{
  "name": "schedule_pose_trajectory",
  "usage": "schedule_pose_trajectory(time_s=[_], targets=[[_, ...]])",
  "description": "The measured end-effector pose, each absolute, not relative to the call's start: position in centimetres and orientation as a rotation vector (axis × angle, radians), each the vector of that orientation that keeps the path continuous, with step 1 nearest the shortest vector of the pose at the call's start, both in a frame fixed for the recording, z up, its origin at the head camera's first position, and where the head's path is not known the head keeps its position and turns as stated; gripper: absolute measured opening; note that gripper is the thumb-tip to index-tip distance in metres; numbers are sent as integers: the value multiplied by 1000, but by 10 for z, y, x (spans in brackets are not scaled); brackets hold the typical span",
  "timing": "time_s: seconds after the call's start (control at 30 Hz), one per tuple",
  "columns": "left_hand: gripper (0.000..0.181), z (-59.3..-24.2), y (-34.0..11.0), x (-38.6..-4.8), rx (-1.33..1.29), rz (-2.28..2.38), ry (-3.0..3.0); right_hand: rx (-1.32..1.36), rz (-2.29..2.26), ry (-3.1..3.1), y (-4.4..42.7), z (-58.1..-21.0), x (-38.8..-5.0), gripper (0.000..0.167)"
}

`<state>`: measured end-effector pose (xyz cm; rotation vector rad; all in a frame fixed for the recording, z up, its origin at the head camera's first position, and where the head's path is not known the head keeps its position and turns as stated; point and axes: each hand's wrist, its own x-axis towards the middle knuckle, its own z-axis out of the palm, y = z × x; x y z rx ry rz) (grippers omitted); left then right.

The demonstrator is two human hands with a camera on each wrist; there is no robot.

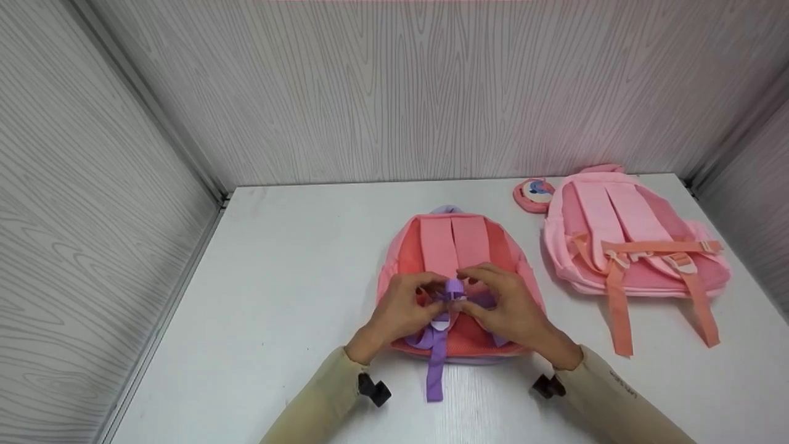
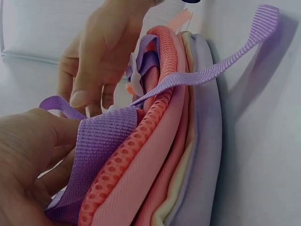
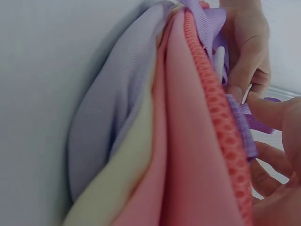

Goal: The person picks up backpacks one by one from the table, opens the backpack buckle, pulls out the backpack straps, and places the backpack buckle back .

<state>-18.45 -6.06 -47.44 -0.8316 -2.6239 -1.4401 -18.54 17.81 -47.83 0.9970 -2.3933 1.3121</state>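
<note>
A small pink backpack lies back side up on the white table, with coral mesh and purple straps. Over its lower middle, a purple strap stands up in a loop between both hands. My left hand pinches this strap from the left, near a small white buckle piece partly hidden by the fingertips. From the right, my right hand holds the strap by thumb and fingers, its thumb close to the left thumb. A loose purple strap end hangs past the bag's bottom edge. White adjuster sits below the left fingers.
On the right lies a second, lighter pink backpack with orange straps and white buckles. A round pink pouch with a blue picture touches its upper left side. Wood-grain panels enclose the table at the back and sides.
</note>
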Motion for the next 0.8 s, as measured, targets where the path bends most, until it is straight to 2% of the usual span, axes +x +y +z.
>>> schedule_pose_trajectory(time_s=[0.8], targets=[[29,-476,-60,-184,-818,-1478,-2622,1093,1419,-2184,172,-473,-180,35]])
